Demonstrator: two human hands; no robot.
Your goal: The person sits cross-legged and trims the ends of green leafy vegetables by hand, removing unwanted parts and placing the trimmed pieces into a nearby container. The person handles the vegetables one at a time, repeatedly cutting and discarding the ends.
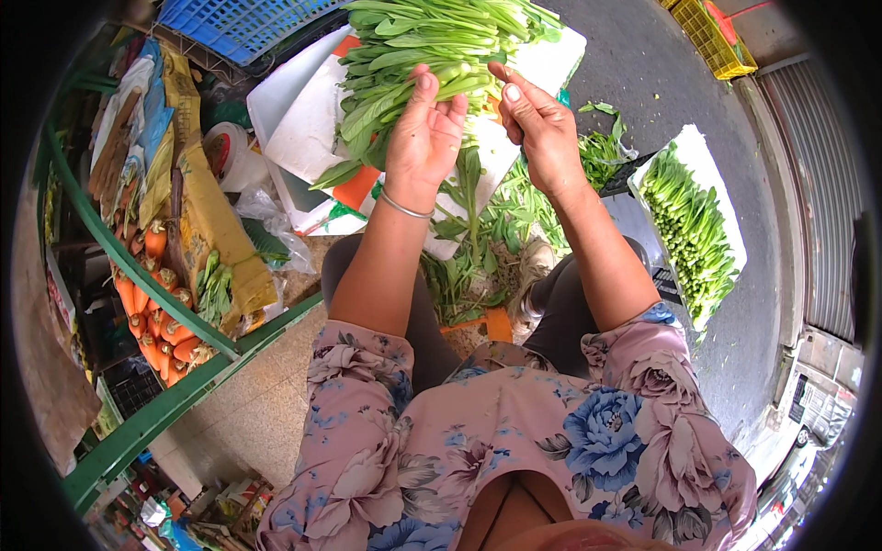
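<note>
My left hand (pixel 428 141), palm up with a metal bangle at the wrist, holds several stalks of leafy greens (pixel 377 116) between its thumb and fingers. Their pale stems point towards my right hand (pixel 544 131). That hand is beside the stem ends, thumb bent close to the forefinger; whether something small is pinched there I cannot make out. Beyond both hands a large pile of the same greens (pixel 427 31) lies on white foam board (pixel 296 148), stems mostly to the right. Loose leaves and trimmings (pixel 475 241) lie below, between my legs.
On the right stands a white foam box (pixel 716 186) with neatly stacked greens (pixel 689 234). A green metal rail (pixel 138 275) curves at left, beside carrots (pixel 162 324) and yellow wrapping (pixel 207 206). A blue plastic crate (pixel 248 27) is at the upper left, a yellow crate (pixel 713 41) at the upper right.
</note>
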